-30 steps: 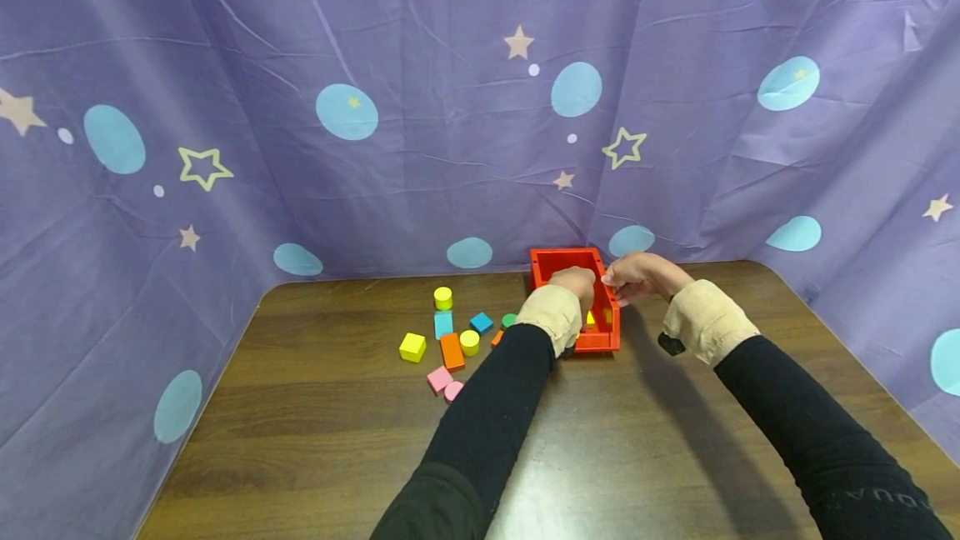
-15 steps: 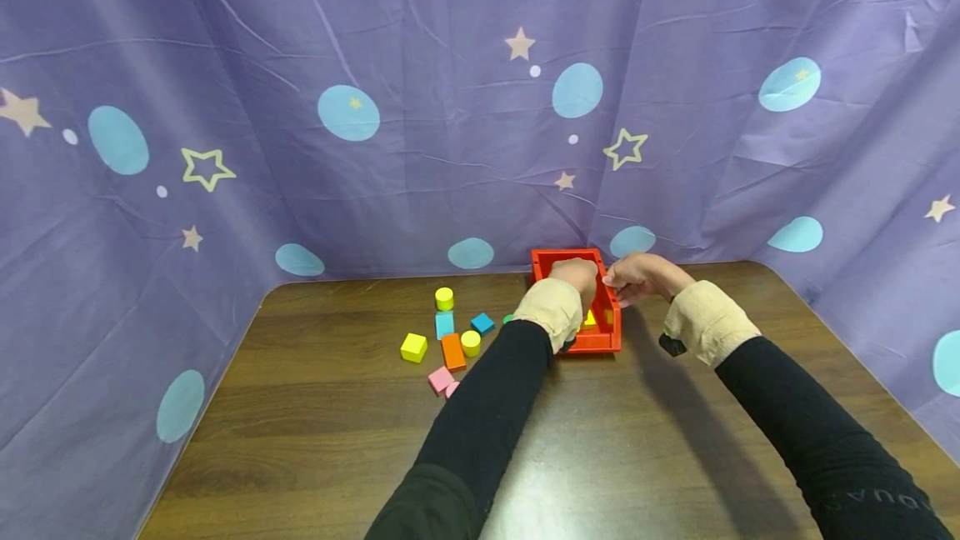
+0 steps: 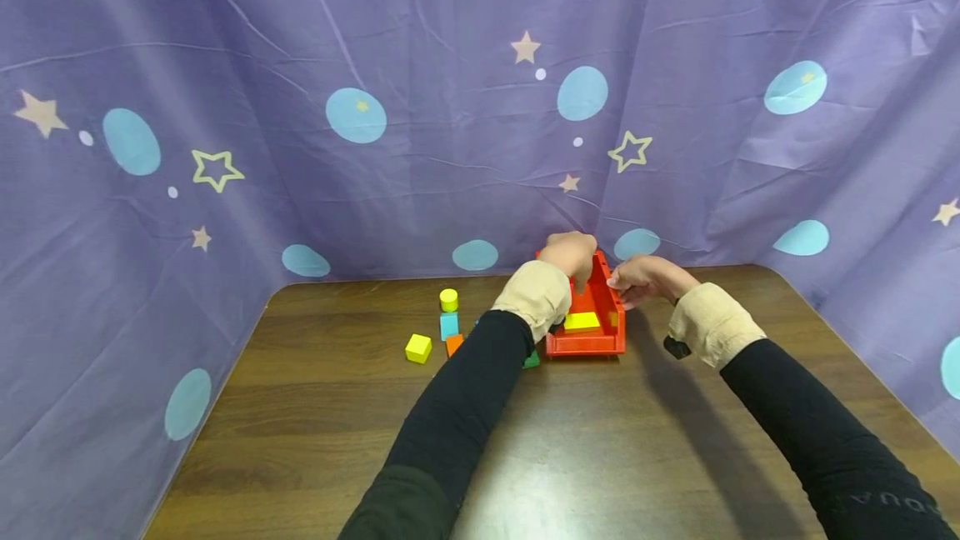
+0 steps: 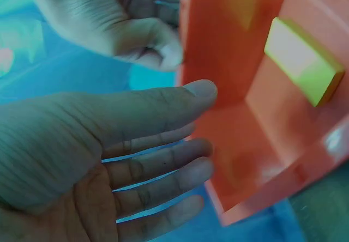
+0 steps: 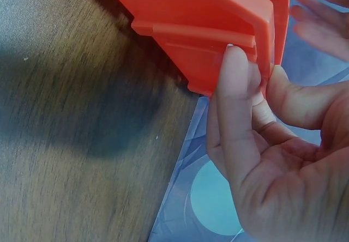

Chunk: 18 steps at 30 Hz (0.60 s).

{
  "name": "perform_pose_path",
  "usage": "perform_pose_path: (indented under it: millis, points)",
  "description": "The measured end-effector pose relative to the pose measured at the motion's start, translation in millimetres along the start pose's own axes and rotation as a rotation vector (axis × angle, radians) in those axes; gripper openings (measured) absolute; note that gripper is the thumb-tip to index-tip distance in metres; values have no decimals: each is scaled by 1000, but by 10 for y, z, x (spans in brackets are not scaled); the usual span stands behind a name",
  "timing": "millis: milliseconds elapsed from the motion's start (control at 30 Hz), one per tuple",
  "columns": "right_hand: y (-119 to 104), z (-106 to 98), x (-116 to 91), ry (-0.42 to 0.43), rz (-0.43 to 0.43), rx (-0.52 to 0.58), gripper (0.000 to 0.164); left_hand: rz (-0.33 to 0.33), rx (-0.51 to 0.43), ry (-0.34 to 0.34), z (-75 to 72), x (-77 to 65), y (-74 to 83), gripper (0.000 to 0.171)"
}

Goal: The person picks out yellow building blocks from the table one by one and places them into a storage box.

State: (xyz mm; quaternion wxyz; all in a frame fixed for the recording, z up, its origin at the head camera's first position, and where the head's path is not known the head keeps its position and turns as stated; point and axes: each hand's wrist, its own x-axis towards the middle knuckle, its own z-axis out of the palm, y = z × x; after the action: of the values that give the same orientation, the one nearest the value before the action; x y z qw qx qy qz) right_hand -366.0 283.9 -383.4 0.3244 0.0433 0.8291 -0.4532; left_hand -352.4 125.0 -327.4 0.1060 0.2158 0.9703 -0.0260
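In the head view, a red open-topped bin [image 3: 587, 346] stands at the back of the table, with a yellow block [image 3: 582, 322] lying inside on its floor. My left hand [image 3: 570, 257] is over the bin's back left part and covers some of it. The left wrist view shows that left hand [image 4: 147, 149] with fingers extended and nothing between them, beside the bin's rim. My right hand [image 3: 651, 277] is at the bin's right side. Up close in the right wrist view, thumb and fingers of the right hand [image 5: 272, 138] pinch the edge of the bin's wall.
Left of the bin lie loose blocks: a yellow cylinder [image 3: 448, 300], a light blue block [image 3: 448, 325], a yellow cube [image 3: 417, 348], an orange block [image 3: 453, 344] and a green piece [image 3: 531, 360]. My left sleeve hides others. A purple curtain [image 3: 420, 190] hangs behind the table.
My left hand has come up out of the bin's inside toward its back left, so more of the yellow block shows. The left forearm covers more loose blocks. My right hand keeps its place.
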Motion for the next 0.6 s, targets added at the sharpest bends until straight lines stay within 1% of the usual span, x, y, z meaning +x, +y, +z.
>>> perform_pose_path:
  millis: [167, 400, 600]
  points:
    - [12, -11, -6, -3, -1, 7, 26, 46, 19, 76, -158, -88, -61, 42]
    - [19, -1, 0, 13, -8, -3, 16, 88, 6, 149, -352, -255, -180, 35]
    - [31, -7, -6, 17, -14, 6, 21, 145, -18, 243, -523, -472, -280, 18]
